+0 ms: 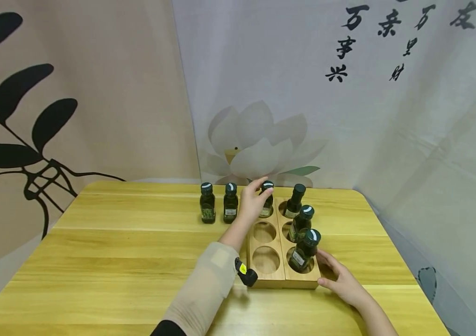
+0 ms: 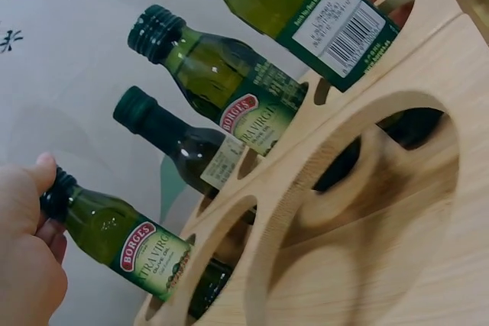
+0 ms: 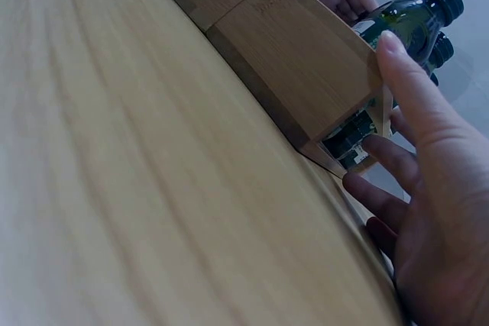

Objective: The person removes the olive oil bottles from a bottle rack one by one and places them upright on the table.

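My left hand (image 1: 251,201) pinches the dark green cap of a small olive oil bottle (image 1: 266,208). That bottle stands in the far left hole of a wooden rack (image 1: 282,276) with two rows of round holes. In the left wrist view its label (image 2: 149,257) reads BORGES. The right-hand row holds three more bottles: a near one (image 1: 303,252), a middle one (image 1: 301,225) and a slimmer far one (image 1: 294,203). My right hand (image 1: 344,281) rests at the rack's near right corner, thumb and fingers relaxed against its side, beside the near bottle.
Two more olive oil bottles, one (image 1: 207,205) and another (image 1: 230,205), stand upright on the wooden table (image 1: 116,261), left of the rack. A printed cloth backdrop (image 1: 271,56) hangs behind the table's far edge. The two nearer left holes (image 1: 266,260) show their bare bottoms.
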`<action>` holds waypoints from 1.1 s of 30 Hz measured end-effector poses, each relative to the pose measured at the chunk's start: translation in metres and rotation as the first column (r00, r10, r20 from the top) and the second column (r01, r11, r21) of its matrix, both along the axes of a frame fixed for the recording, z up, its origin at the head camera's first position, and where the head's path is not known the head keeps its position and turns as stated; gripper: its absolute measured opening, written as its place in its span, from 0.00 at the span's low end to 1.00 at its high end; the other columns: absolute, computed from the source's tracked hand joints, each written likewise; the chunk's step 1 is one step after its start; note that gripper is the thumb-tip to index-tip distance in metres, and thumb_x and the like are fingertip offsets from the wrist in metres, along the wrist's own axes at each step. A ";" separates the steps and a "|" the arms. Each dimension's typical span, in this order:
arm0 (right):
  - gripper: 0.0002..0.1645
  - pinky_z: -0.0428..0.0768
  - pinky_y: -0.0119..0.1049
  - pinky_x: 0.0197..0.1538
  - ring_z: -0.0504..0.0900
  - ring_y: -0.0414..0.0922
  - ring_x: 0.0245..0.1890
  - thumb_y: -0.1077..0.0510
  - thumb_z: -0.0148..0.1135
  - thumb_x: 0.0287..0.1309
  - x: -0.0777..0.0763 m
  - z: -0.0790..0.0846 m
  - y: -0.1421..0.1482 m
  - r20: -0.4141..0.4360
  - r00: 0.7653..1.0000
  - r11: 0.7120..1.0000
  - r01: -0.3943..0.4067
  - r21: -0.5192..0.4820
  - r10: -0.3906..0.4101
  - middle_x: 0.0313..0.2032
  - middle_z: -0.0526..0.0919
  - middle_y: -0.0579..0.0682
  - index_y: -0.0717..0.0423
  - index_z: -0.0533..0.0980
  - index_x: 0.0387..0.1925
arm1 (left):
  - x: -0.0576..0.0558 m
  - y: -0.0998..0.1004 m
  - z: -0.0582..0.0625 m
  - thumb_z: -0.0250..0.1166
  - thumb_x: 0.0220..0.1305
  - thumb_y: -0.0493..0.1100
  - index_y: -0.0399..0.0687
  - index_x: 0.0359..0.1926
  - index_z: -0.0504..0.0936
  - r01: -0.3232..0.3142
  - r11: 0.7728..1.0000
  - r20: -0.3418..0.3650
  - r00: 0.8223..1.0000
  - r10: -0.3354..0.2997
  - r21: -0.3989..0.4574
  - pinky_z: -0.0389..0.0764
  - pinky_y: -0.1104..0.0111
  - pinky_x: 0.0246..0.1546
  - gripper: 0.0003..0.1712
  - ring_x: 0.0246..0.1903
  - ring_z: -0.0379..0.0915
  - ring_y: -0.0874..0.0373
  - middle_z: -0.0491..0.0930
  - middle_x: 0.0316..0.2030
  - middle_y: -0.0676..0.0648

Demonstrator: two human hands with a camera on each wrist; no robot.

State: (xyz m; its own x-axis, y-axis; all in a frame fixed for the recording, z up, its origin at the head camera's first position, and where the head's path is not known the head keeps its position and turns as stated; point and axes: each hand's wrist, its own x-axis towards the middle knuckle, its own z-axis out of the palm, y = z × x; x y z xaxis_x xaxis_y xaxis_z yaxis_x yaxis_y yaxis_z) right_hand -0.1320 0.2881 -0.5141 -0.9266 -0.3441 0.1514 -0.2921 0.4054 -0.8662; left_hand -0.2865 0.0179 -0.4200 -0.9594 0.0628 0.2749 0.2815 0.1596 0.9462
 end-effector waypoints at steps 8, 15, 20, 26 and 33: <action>0.42 0.60 0.22 0.59 0.64 0.30 0.60 0.67 0.64 0.56 0.001 0.003 0.000 -0.023 0.999 1.000 -0.025 -0.009 0.025 0.62 0.67 0.67 0.65 0.56 0.70 | 0.001 -0.004 0.017 0.65 0.63 0.43 0.46 0.60 0.77 -0.019 1.000 -0.119 0.993 0.017 -0.017 0.74 0.60 0.51 0.24 0.52 0.71 0.52 0.76 0.56 0.46; 0.43 0.59 0.22 0.59 0.65 0.30 0.60 0.68 0.65 0.56 0.001 0.002 -0.001 -0.031 0.999 1.000 -0.028 -0.010 0.027 0.62 0.67 0.69 0.65 0.57 0.70 | 0.007 -0.012 0.035 0.66 0.62 0.41 0.44 0.59 0.78 -0.005 1.000 -0.215 0.977 0.004 -0.003 0.75 0.64 0.46 0.23 0.45 0.72 0.54 0.78 0.52 0.45; 0.43 0.59 0.22 0.59 0.65 0.30 0.60 0.68 0.65 0.55 0.000 0.001 0.000 -0.023 1.000 1.000 -0.017 -0.007 0.017 0.62 0.67 0.67 0.65 0.57 0.70 | 0.014 -0.020 0.047 0.66 0.62 0.42 0.44 0.58 0.78 -0.002 1.000 -0.248 0.969 0.000 -0.007 0.75 0.66 0.44 0.23 0.44 0.72 0.55 0.78 0.51 0.47; 0.44 0.59 0.22 0.59 0.64 0.30 0.60 0.67 0.65 0.55 0.001 0.002 0.000 -0.015 1.000 1.000 -0.015 0.000 0.015 0.63 0.67 0.67 0.64 0.56 0.70 | 0.023 -0.032 0.059 0.67 0.60 0.40 0.43 0.57 0.80 -0.012 1.000 -0.279 0.960 0.013 0.005 0.73 0.67 0.38 0.22 0.39 0.69 0.55 0.79 0.46 0.47; 0.44 0.59 0.22 0.60 0.64 0.30 0.61 0.68 0.65 0.55 0.001 0.003 -0.001 -0.017 1.000 1.000 -0.025 -0.012 0.025 0.63 0.67 0.66 0.63 0.56 0.70 | 0.031 -0.051 0.064 0.67 0.60 0.38 0.42 0.57 0.79 0.015 0.999 -0.308 0.951 -0.003 0.037 0.74 0.65 0.39 0.22 0.39 0.70 0.54 0.79 0.48 0.45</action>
